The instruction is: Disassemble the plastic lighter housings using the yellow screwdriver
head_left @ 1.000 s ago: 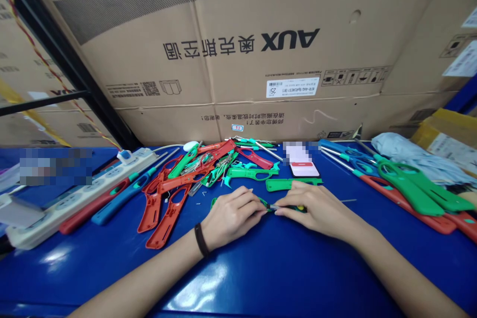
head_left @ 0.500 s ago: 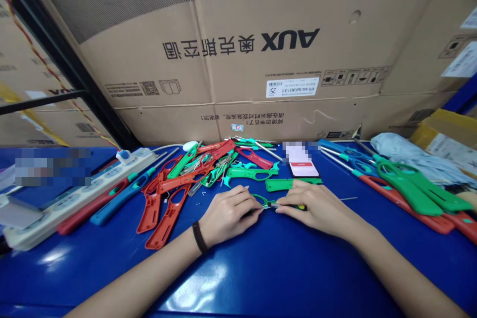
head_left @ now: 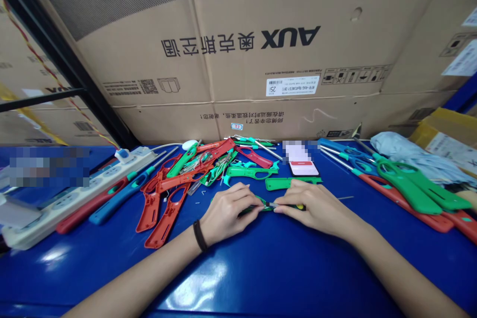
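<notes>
At the middle of the table my left hand [head_left: 234,208] pinches a green plastic lighter casing [head_left: 257,198], mostly hidden by the fingers. Closed fingers of my right hand [head_left: 313,206] grip a slim tool [head_left: 273,204] with a grey shaft, dark tip and yellow-and-black end; it looks like a screwdriver. Its tip meets the green piece between both hands. Just behind my right hand lies a green casing half [head_left: 278,184]. Opened red casing halves [head_left: 168,218] lie left of my left hand, beside a pile of red and green lighter parts [head_left: 201,164].
A white power strip [head_left: 70,198] runs along the left, with red and blue lighters [head_left: 122,191] beside it. A phone [head_left: 302,161] lies at the back. Green and red lighters [head_left: 413,189] are stacked at right. Behind stands a large cardboard box [head_left: 238,79].
The green piece has tilted or turned slightly in my left hand, so its loop shows less. The tool stays against it; both hands have barely moved.
</notes>
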`<state>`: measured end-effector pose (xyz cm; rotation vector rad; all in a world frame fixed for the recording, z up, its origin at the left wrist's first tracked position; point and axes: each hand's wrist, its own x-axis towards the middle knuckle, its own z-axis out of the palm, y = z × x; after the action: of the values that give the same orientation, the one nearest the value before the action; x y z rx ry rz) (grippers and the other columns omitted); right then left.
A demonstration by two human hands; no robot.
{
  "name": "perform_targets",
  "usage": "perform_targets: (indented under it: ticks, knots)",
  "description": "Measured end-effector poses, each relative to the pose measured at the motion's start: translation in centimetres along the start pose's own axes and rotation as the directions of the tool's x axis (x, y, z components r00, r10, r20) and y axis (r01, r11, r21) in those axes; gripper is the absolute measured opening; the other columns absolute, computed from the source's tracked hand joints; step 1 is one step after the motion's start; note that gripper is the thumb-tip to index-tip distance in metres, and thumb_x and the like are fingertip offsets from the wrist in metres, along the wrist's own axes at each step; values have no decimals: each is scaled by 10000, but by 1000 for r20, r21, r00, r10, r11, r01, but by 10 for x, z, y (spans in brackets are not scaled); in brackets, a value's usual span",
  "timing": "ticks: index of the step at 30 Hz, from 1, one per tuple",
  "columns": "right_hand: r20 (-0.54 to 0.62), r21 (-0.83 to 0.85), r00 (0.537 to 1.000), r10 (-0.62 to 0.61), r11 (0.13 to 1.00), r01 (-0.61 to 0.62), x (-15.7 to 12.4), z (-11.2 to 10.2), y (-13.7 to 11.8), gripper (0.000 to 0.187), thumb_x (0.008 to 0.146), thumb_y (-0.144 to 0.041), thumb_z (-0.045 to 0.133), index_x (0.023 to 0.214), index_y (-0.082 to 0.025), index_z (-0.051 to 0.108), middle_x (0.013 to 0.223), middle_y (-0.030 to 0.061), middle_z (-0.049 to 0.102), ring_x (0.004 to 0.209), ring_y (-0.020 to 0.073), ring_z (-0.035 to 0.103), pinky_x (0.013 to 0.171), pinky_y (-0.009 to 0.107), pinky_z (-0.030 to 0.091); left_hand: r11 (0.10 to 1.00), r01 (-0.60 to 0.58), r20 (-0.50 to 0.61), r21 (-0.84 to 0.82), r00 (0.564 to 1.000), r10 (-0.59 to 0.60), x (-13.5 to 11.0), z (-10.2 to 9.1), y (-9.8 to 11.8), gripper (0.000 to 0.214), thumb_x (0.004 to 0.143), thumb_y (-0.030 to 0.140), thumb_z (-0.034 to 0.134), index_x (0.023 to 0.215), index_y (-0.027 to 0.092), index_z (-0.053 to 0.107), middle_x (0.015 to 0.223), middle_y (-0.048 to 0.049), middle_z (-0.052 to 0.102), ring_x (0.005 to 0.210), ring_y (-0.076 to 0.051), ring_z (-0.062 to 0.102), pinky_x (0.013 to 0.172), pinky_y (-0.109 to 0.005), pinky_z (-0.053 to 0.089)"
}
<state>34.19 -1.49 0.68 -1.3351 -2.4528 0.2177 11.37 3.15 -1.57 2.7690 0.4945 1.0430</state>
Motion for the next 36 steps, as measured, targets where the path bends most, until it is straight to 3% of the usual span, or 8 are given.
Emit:
perform_targets:
  ticks: [12, 22, 28, 32, 36]
  knots:
    - [8, 38, 1000, 5, 999, -5, 2, -1, 1, 228, 899, -384, 528, 1022, -299, 700, 875, -14, 722, 800, 173, 569, 698, 277, 436, 998, 69, -30, 4, 997, -69, 0, 3, 2, 65, 862, 180, 579, 882, 153, 634, 821, -24, 692, 778, -161, 575, 744, -291, 500]
    - [35, 27, 999, -39, 999, 38, 2, 0, -1, 229, 906, -380, 517, 1030, -300, 693, 851, -5, 704, 808, 179, 553, 690, 281, 426, 997, 74, -6, -12, 997, -74, -1, 4, 2, 83, 876, 196, 567, 871, 164, 644, 819, -16, 698, 773, -152, 590, 760, -293, 507]
    - [-4, -23, 999, -48, 999, 48, 2, 1, 0, 225, 906, -369, 519, 1038, -309, 690, 834, 3, 695, 820, 179, 563, 687, 280, 437, 998, 35, -12, -50, 999, -36, 1, 2, 1, 117, 890, 192, 552, 941, 182, 657, 869, -23, 712, 779, -135, 631, 856, -326, 500]
    - [-31, -37, 999, -40, 999, 39, 1, 1, 4, 233, 903, -379, 520, 1033, -298, 696, 858, 13, 699, 828, 179, 582, 700, 281, 458, 994, 109, 62, -30, 992, -107, 0, -5, -1, 212, 850, 225, 592, 1055, 193, 631, 961, -30, 709, 842, -157, 656, 947, -384, 460]
    - [-49, -56, 998, -29, 998, 27, 1, 0, 6, 220, 893, -366, 539, 1025, -299, 702, 854, 15, 702, 828, 182, 593, 708, 281, 468, 987, 146, 113, -67, 984, -138, -1, -9, -5, 144, 848, 202, 579, 973, 208, 652, 897, -3, 714, 784, -141, 658, 983, -390, 430]
